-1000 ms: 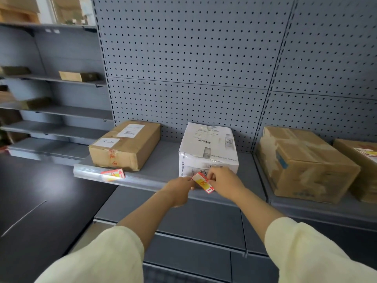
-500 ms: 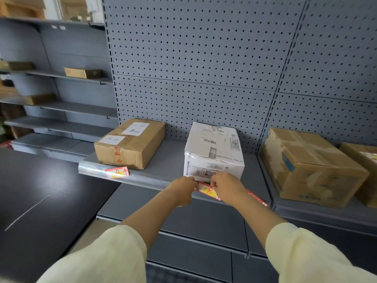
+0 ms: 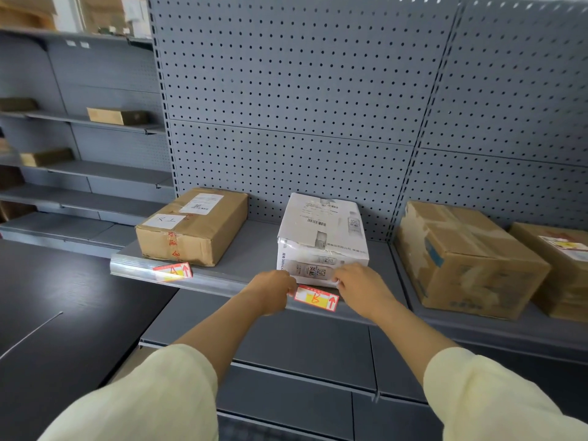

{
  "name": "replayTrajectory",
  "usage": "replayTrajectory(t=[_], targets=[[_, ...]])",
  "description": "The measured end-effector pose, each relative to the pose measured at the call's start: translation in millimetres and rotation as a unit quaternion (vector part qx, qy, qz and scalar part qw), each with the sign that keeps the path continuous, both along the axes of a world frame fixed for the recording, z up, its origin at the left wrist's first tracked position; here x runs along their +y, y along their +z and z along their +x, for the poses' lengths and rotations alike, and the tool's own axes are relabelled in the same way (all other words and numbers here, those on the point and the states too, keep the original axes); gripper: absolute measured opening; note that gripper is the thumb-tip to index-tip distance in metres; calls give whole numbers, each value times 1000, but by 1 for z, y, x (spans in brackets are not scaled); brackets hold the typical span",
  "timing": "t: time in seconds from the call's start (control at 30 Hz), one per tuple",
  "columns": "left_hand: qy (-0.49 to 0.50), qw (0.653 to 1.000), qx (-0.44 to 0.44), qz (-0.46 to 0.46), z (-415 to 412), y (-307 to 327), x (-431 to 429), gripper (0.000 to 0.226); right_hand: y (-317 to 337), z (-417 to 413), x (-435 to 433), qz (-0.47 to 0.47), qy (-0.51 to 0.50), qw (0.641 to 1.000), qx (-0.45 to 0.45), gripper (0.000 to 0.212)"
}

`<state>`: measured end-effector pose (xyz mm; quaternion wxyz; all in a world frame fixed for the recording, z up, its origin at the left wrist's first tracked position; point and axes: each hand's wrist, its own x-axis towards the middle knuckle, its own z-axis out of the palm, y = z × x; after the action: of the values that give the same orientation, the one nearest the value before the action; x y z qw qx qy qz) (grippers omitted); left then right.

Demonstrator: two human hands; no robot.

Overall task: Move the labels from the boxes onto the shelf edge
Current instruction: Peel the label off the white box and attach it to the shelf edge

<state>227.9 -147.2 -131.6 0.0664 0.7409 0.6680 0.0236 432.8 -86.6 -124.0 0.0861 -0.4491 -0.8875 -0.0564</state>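
Note:
A red, white and yellow label lies flat against the shelf edge, just below the white box. My left hand pinches its left end. My right hand holds its upper right corner, fingers curled at the box's bottom front. A second label of the same kind sits in the edge strip in front of the brown box at the left. Another label lies on top of the far right brown box.
A large worn cardboard box stands on the neighbouring shelf to the right. Grey pegboard backs the shelves. More shelves with small boxes run along the left wall. A dark floor lies at the lower left, and a lower shelf juts out below my arms.
Both hands lowered the label from in front of the white box down onto the shelf edge, where it now lies flat. The view shifted slightly closer.

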Motion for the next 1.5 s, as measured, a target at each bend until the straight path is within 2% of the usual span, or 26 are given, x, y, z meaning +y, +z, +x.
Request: replayTrajectory(t=[0.2,0.3,0.4,0.53,0.73,0.93,1.37,1.5], targets=[[-36,998,54,19,27,10,10,48,21,43,4,-10,-65,998,-6,29],[-54,995,69,36,43,20,13,49,23,63,4,-60,-118,990,-38,29],[-59,996,57,39,57,24,18,47,19,77,2,-117,-155,979,-66,32],[-58,997,38,30,77,25,24,41,11,85,0,-143,-170,973,-65,29],[-40,999,1,-22,95,17,32,36,3,85,-1,-123,-174,974,-72,26],[-23,999,-33,-21,103,14,32,37,-3,85,1,-99,-161,980,-66,21],[-32,999,-2,-38,109,7,24,36,-7,81,-5,-82,-129,988,-29,22],[-42,999,2,-26,111,13,26,35,3,84,-5,-66,-128,989,30,13]])
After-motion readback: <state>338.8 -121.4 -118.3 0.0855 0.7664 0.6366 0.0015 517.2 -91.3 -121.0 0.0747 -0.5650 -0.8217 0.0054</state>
